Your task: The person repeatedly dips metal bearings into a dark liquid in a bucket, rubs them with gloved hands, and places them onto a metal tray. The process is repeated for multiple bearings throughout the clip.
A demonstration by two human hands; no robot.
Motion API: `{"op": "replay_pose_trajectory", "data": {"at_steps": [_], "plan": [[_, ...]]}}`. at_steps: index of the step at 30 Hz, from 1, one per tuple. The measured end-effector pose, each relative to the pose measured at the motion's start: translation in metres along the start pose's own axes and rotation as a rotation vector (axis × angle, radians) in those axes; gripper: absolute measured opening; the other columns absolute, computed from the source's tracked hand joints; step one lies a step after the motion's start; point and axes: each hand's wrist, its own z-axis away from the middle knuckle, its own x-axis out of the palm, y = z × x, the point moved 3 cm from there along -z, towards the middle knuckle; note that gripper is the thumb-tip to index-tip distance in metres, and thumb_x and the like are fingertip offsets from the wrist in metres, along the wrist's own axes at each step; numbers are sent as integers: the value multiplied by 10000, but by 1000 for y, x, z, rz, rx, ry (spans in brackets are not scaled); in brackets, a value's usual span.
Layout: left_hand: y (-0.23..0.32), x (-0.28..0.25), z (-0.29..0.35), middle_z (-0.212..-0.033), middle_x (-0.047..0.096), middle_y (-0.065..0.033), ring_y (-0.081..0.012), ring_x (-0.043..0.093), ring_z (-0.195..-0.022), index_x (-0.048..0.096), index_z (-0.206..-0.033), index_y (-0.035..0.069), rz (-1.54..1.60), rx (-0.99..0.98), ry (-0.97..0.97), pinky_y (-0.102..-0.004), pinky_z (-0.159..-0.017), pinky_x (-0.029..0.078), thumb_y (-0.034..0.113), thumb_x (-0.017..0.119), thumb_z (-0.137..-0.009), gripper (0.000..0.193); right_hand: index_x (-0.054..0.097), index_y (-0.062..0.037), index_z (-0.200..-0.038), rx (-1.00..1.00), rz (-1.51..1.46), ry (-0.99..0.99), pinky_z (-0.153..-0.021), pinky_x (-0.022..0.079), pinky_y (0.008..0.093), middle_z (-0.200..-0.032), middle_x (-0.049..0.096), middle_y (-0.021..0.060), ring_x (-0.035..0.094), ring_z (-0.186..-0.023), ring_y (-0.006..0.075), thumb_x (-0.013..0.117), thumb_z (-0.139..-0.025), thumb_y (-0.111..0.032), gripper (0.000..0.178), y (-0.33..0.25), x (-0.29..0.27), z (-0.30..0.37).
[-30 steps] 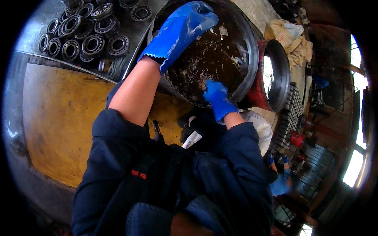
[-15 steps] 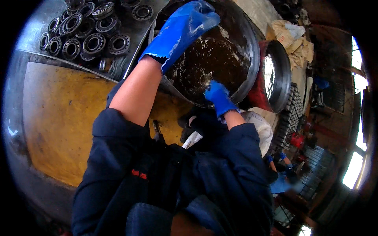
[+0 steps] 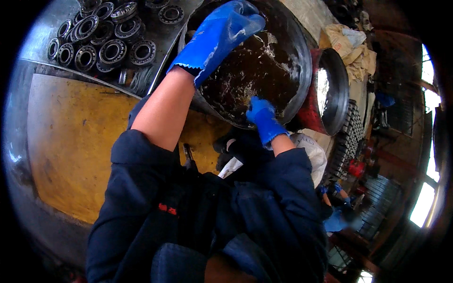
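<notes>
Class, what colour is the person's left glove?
The left glove is bright blue, best seen in the head view.

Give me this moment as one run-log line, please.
Left hand: blue-gloved, over drum, grip unclear | Right hand: blue-gloved, at dark liquid in drum, grip unclear | Nearby: bearings on metal table

Through the head view I have my left arm stretched far up, its left sleeve (image 3: 134, 174) rolled back, its left forearm (image 3: 164, 111) bare, and its left hand (image 3: 238, 21), gloved in blue, bent over at the wrist with fingers curled toward the right. My right hand (image 3: 261, 113), also blue-gloved, sits lower and closer to my body, knuckles up and fingers indistinct, with a short bare right forearm (image 3: 283, 144) below it.
</notes>
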Motion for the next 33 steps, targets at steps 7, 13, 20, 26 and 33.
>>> {"op": "replay_pose_trajectory", "data": {"at_steps": [7, 13, 20, 26, 33], "plan": [[8, 2, 0, -1125, 692, -140, -224, 654, -1042, 662, -1208, -7, -59, -1, 5, -349, -909, 519, 255, 727, -974, 358, 767, -179, -1151, -72, 9, -64, -927, 562, 490, -1184, 738, 175, 700, -1089, 400, 684, -886, -287, 298, 0, -17, -3], [-1, 12, -3, -1119, 694, -133, -209, 650, -1015, 663, -1209, 0, 160, -37, -24, -343, -899, 522, 251, 721, -981, 344, 759, -157, -1142, -66, -706, 90, -892, 562, 502, -1167, 733, 202, 682, -1078, 444, 690, -854, -277, 320, 41, 41, -28], [8, 6, -3, -1110, 701, -126, -205, 653, -986, 654, -1227, 1, 1, -117, -12, -343, -882, 524, 300, 728, -975, 397, 760, -170, -1126, -290, 263, -141, -938, 567, 498, -1162, 748, 141, 715, -1097, 347, 809, -798, -250, 342, -8, -7, -20], [8, 10, -7, -1113, 702, -133, -205, 648, -992, 664, -1234, 2, 67, -189, -21, -341, -884, 520, 309, 732, -970, 411, 718, -38, -1141, 139, -778, -44, -938, 543, 498, -1209, 729, 191, 659, -1142, 460, 729, -832, -265, 383, 36, 24, -18], [4, 5, -1, -1114, 697, -125, -199, 640, -993, 667, -1231, 10, -13, -97, -13, -343, -880, 518, 302, 724, -974, 393, 751, -121, -1139, -270, 320, -80, -943, 561, 488, -1186, 737, 176, 703, -1112, 381, 726, -854, -260, 318, -20, -18, -11]]}}
